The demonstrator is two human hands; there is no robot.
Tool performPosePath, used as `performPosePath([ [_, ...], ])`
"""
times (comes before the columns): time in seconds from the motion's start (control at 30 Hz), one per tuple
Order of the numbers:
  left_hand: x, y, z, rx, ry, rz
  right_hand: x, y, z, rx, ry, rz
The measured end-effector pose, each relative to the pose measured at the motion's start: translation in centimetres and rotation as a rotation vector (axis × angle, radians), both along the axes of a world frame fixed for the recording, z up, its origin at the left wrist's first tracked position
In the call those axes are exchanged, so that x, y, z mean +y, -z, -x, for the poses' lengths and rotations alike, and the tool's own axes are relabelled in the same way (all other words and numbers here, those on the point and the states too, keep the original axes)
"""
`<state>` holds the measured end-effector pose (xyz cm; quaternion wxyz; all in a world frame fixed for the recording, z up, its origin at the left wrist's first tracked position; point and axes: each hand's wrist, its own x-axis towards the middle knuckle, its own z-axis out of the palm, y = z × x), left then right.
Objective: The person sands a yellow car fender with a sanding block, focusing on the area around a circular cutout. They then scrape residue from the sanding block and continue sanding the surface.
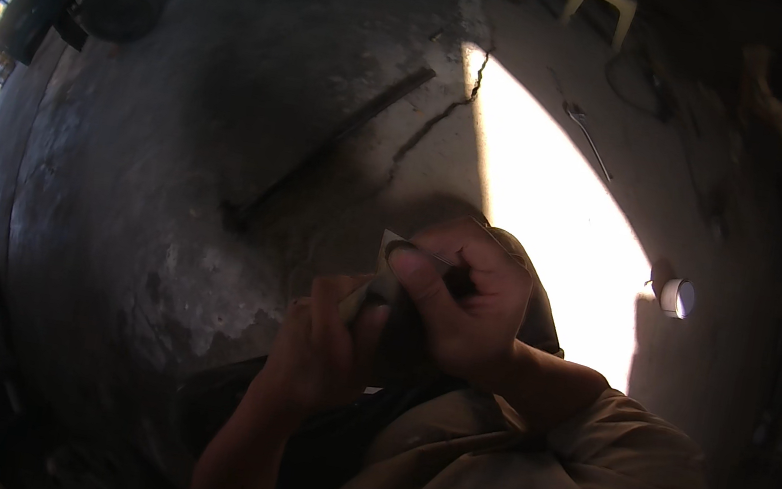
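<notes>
My two hands are close together in front of my body, both on a thin, greyish sheet-like piece [385, 256] with a pale pointed corner sticking up. My right hand [473, 302] is curled, its thumb pressed against the upper part of the piece. Lower and to the left, my left hand [327, 336] has its fingers bent round the lower part. Shadow hides much of the piece, and its exact kind does not show. Just behind my right hand is a dark rounded shape that I cannot make out.
On the concrete floor lie a long dark bar [346, 142], a wrench [588, 141] and a white round thing like a tape roll [677, 299]. A pale plastic stool [601, 1] stands at the far right. A wheeled vehicle [119, 1] is far left. Bright sunlight crosses the floor.
</notes>
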<state>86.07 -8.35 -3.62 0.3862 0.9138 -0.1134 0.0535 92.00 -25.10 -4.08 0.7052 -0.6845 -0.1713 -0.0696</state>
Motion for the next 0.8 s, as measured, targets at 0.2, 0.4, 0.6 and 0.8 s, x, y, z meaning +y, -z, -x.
performPosePath([
  [0.2,0.4,0.4,0.2,0.028,0.081,-0.029,0.1,0.1,0.1,-0.063,-0.045,0.025],
  [0.4,0.2,-0.3,-0.1,0.113,0.092,0.072,-0.1,-0.1,-0.8,-0.118,-0.147,0.036],
  [0.6,0.5,-0.6,0.3,0.328,0.060,0.064,-0.3,-0.3,-1.6,-0.208,-0.233,0.088],
  [0.8,0.1,-0.8,0.3,0.267,0.029,0.024,-0.4,-0.1,-2.0,-0.279,-0.275,0.099],
])
